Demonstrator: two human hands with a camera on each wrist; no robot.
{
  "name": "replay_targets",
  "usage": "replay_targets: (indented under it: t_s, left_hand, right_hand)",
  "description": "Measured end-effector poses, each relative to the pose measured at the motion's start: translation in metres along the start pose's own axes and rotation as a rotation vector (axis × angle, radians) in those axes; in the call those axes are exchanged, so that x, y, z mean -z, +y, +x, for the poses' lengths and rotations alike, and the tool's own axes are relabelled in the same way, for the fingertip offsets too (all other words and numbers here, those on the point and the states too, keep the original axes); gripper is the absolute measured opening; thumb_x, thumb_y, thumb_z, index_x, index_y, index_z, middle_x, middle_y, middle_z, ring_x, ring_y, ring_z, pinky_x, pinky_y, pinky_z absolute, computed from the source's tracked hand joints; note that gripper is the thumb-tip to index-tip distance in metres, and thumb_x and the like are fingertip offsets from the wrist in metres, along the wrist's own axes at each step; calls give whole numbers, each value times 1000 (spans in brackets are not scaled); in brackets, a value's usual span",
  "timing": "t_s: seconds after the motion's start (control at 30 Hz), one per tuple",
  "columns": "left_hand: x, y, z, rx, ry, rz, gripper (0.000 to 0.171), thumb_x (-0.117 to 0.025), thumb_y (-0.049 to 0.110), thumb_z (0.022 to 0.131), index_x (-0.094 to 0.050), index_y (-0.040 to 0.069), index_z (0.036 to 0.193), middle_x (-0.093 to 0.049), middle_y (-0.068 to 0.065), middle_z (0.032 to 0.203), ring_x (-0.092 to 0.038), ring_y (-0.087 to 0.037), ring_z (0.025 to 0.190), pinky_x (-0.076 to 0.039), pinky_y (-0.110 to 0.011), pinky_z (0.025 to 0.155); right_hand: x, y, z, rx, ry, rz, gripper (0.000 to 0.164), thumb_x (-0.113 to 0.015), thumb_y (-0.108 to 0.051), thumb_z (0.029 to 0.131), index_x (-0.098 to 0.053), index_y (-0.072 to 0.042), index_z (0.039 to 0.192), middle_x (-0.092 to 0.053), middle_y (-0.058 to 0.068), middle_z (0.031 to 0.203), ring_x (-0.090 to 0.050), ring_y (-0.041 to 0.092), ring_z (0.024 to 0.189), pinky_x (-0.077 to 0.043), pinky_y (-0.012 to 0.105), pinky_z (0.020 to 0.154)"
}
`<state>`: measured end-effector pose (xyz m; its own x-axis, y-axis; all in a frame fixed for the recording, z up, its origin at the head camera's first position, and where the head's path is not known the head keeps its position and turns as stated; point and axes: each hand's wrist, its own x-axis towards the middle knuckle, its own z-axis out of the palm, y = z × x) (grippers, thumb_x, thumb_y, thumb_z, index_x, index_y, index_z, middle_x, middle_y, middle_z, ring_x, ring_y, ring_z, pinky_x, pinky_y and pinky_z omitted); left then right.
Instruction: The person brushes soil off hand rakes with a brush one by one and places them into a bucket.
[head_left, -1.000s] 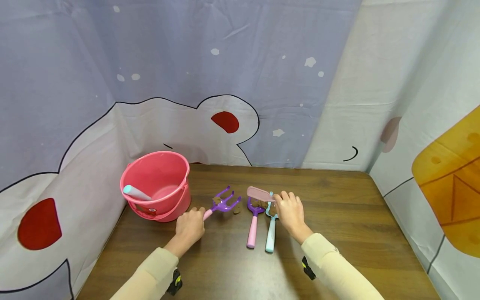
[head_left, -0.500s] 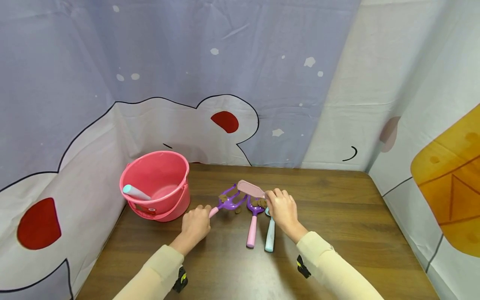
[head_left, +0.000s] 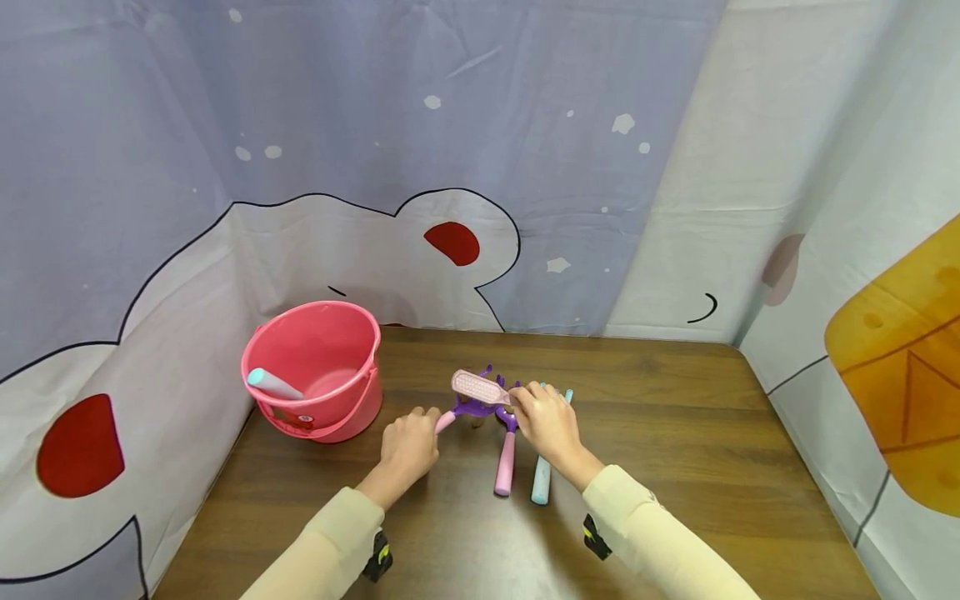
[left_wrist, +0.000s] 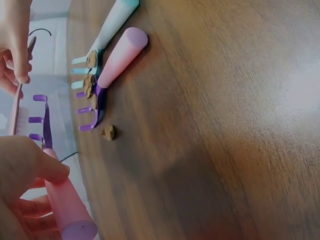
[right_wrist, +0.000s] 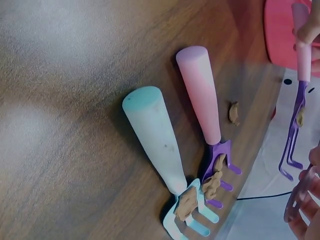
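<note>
My left hand (head_left: 408,447) grips the pink handle of a purple toy garden fork (left_wrist: 48,125), raised above the table. A brown clay-like bit (right_wrist: 300,116) sits on that fork. My right hand (head_left: 547,423) pinches a small pink brush (head_left: 477,387), whose bristled face shows in the head view and overlaps the fork's tines there. Below the hands lie two hand rakes side by side, a purple one with a pink handle (right_wrist: 200,92) and a mint one (right_wrist: 155,137). Both rake heads carry brown clay-like lumps. Another lump (left_wrist: 108,132) lies on the table nearby.
A pink bucket (head_left: 363,412) stands at the table's back left, a mint-ended handle (head_left: 273,383) leaning inside it. A patterned cloth (head_left: 360,125) rises behind the wooden table (head_left: 675,442) and along its sides.
My left hand has moved right with the fork. My right hand has come left with the brush, which has turned to show its bristles and now overlaps the tines.
</note>
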<state>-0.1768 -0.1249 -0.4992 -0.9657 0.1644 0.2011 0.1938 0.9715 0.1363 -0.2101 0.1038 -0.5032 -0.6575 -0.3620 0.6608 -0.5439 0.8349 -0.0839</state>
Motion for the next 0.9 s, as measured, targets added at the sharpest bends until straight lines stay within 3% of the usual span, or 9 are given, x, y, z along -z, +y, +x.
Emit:
replay_targets:
  t_s: [0.47,0.9]
  left_hand:
    - [0,6,2,0,-12,5,29,-72,16,68,-63,11,95,-57,-6,75,-62,-31,64,-46,-42,50]
    - [2,6,-1,-19,9,10,26,-73,14,67,-60,9,89,-56,-6,72,-61,-29,60,-45,-41,47]
  right_hand:
    - [-2,-12,-2,46,-106,42,20,-75,-17,74,-69,-14,92,-61,-3,78,-50,13,62,-43,25,52]
    - [-8,-5,-5,51,-78,18,17,-74,-16,73,-70,-14,89,-59,-1,74,-49,14,59,-43,26,50]
